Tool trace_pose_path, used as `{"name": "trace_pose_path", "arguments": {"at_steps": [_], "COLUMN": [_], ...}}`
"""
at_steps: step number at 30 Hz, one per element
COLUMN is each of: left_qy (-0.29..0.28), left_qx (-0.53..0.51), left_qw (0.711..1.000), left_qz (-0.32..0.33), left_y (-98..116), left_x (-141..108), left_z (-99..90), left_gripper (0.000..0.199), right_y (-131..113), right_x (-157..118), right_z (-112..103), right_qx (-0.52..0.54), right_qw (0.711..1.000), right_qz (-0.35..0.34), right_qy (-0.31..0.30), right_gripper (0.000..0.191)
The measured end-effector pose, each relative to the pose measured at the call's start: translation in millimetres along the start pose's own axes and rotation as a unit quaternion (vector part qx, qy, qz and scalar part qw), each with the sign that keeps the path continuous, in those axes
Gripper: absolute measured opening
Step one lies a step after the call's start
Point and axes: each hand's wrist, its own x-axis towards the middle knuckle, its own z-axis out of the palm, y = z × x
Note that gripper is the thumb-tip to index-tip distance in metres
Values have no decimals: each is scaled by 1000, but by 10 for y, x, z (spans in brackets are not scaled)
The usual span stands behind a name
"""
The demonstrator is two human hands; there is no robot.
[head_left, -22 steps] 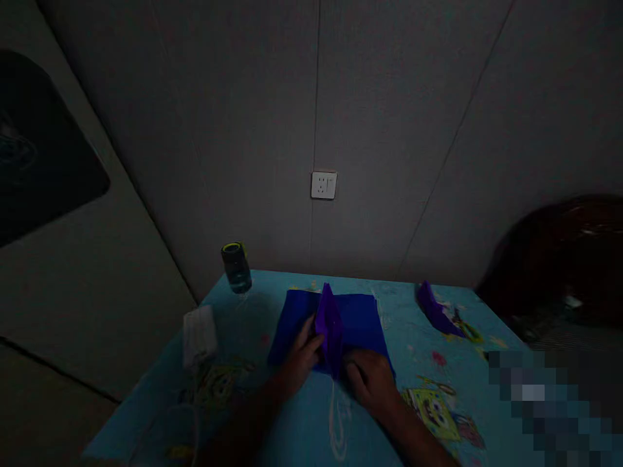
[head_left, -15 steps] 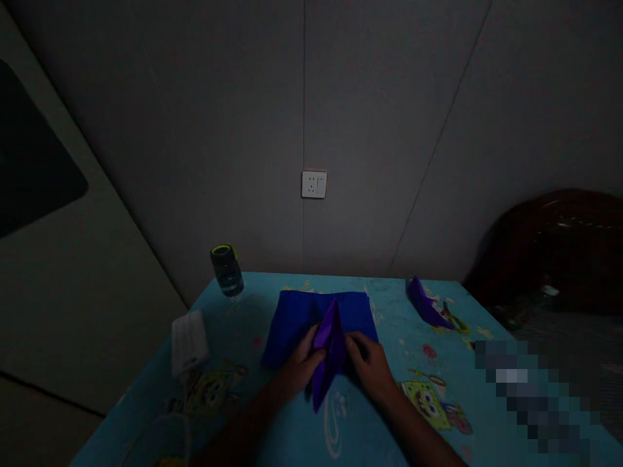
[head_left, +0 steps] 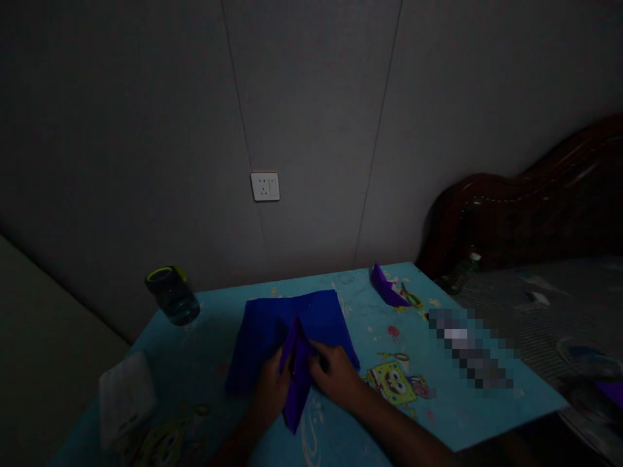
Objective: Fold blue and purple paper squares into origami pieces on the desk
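A folded purple paper boat [head_left: 298, 376] is held upright between my hands, its pointed ends toward and away from me. My left hand [head_left: 273, 384] grips its left side, fingers partly hidden by the paper. My right hand [head_left: 335, 371] pinches the right side near the top edge. Beneath and beyond the hands lies a stack of blue paper [head_left: 311, 318] on the table. A second purple paper boat [head_left: 386, 287] rests toward the far right of the table, beside scissors [head_left: 413, 297] with yellow-green handles.
On the blue cartoon-print tablecloth [head_left: 370, 415] stand a water bottle [head_left: 176, 301] at the far left and a white box-shaped device [head_left: 127, 395] nearer me. A pixelated patch covers something at right. Beyond is a bed with a dark wooden headboard [head_left: 525, 201]. A wall socket [head_left: 265, 187] faces me.
The view has swung to the right, showing more of the bed. Both hands keep hold of the paper boat, whose middle fold now looks turned slightly differently.
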Motion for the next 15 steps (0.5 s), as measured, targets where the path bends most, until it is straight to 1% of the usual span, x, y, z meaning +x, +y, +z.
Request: {"name": "trace_pose_path", "arguments": {"at_steps": [3, 5, 8, 11, 13, 15], "left_qy": [-5, -16, -16, -19, -19, -5], "left_qx": [39, 55, 66, 65, 59, 48], "left_qw": [999, 998, 998, 998, 998, 999], "left_qz": [8, 18, 8, -1, -6, -23], "left_y": [82, 125, 148, 154, 157, 139], "left_x": [-15, -26, -48, -55, -40, -11], "left_z": [0, 4, 20, 43, 45, 13], "left_gripper": [47, 46, 46, 49, 50, 52], "right_y": [-2, 4, 11, 20, 32, 48], "right_x": [7, 3, -11, -21, -30, -49], "right_z": [-10, -14, -13, -8, -9, -15], "right_qx": [-13, -20, -40, -85, -104, -113], "right_qw": [1000, 1000, 999, 996, 994, 993], "right_qz": [-2, -11, -32, -34, -31, -23], "right_qy": [15, 13, -3, -10, 3, 33], "right_gripper": [34, 33, 37, 42, 44, 44]}}
